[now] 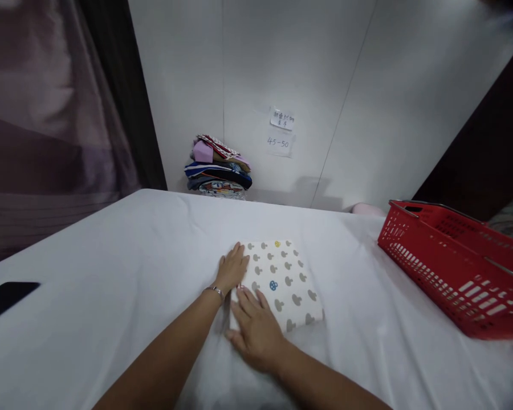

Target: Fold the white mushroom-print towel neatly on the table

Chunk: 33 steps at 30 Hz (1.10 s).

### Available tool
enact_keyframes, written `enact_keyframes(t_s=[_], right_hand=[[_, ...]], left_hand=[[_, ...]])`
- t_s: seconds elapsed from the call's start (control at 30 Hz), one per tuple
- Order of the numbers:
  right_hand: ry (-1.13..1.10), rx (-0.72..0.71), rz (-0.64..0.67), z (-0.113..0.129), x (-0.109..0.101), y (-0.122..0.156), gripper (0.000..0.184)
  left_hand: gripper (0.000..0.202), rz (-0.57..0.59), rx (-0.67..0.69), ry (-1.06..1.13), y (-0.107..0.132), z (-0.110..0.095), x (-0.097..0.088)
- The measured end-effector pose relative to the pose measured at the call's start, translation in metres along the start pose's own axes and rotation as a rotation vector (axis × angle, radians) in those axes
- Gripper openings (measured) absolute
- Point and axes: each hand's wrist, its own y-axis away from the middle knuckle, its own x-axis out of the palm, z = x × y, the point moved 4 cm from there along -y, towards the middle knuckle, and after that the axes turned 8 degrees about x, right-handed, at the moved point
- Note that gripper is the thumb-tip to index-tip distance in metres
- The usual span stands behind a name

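Bare forearms, 2 of them, rise from the bottom edge, where the frame cuts both off: the left forearm (166,353) from 7 o'clock, the right forearm (325,376) from 5. At 9 o'clock a flat black object (8,299) is cropped by the frame, too little of it showing to name. At 3 o'clock the red basket (436,279) runs out of view, and a blurred dark patch fills the corner near 1. Small print on the upper of 2 paper notes (282,118) is hard to read; the lower reads 45-50.

Both hands are unclenched, fingers stretched out. The left hand (233,267), a bracelet (216,291) at its wrist, rests along the cloth's edge at 9 to 10 o'clock. The right hand (256,330) lies spread over the corner at 7 to 8, thumb pointing away from the other fingers. Their palms are hidden, so I cannot tell whether anything is pinched underneath.

The folded cloth (288,296), white with grey shapes plus 1 blue and 1 yellow, lies flat on the white sheet (111,273), toward 3 o'clock from the left hand and 1 o'clock from the right.
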Motion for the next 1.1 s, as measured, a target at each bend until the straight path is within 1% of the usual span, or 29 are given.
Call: enact_keyframes(t_s=[0.07,0.2,0.33,0.43,0.5,0.53,0.57,0.6,0.67,0.73,0.8,0.83,0.87,0.9,0.97,1.1], right_hand=[[0.009,-0.044,0.016,0.007,0.003,0.004,0.058],[0.046,-0.059,0.036,0.011,0.008,0.005,0.054],[0.03,-0.051,0.049,0.012,0.01,0.004,0.053],[-0.044,-0.05,0.069,0.01,0.005,0.005,0.058],[-0.131,-0.054,0.063,0.001,-0.004,0.006,0.057],[-0.175,-0.04,0.032,-0.009,-0.012,0.005,0.054],[-0.212,-0.002,-0.026,-0.023,-0.021,0.004,0.05],[-0.237,0.065,-0.119,-0.041,-0.032,0.002,0.047],[-0.268,0.224,-0.28,-0.082,-0.052,-0.003,0.043],[-0.336,0.447,-0.317,-0.126,-0.064,-0.009,0.046],[-0.529,0.715,-0.241,-0.163,-0.064,-0.014,0.056],[-0.644,0.829,-0.192,-0.176,-0.062,-0.017,0.062],[-0.74,0.912,-0.143,-0.186,-0.059,-0.019,0.067],[-0.813,0.965,-0.103,-0.193,-0.055,-0.023,0.071],[-0.888,1.002,-0.055,-0.204,-0.05,-0.033,0.076],[-1.005,0.991,-0.006,-0.219,-0.042,-0.06,0.083]], left_hand=[[0.052,-0.007,0.011,-0.006,0.001,-0.001,0.0],[0.051,-0.014,0.008,-0.015,-0.001,-0.004,-0.002],[0.049,-0.017,0.013,-0.011,-0.001,-0.006,-0.004],[0.051,-0.044,-0.001,-0.003,0.001,-0.007,-0.005],[0.057,-0.11,-0.049,-0.005,0.004,-0.007,-0.009],[0.061,-0.151,-0.082,-0.009,0.006,-0.007,-0.011],[0.064,-0.186,-0.118,-0.009,0.008,-0.007,-0.014],[0.066,-0.205,-0.151,-0.002,0.011,-0.007,-0.017],[0.065,-0.183,-0.21,0.035,0.014,-0.008,-0.021],[0.061,-0.106,-0.257,0.084,0.015,-0.008,-0.023],[0.058,-0.038,-0.292,0.112,0.013,-0.006,-0.025],[0.057,-0.013,-0.305,0.12,0.012,-0.005,-0.026],[0.057,0.004,-0.314,0.128,0.009,-0.002,-0.026],[0.058,0.019,-0.322,0.14,0.007,0.0,-0.027],[0.059,0.042,-0.328,0.171,0.002,0.005,-0.027],[0.053,0.052,-0.313,0.227,-0.003,0.012,-0.024]])
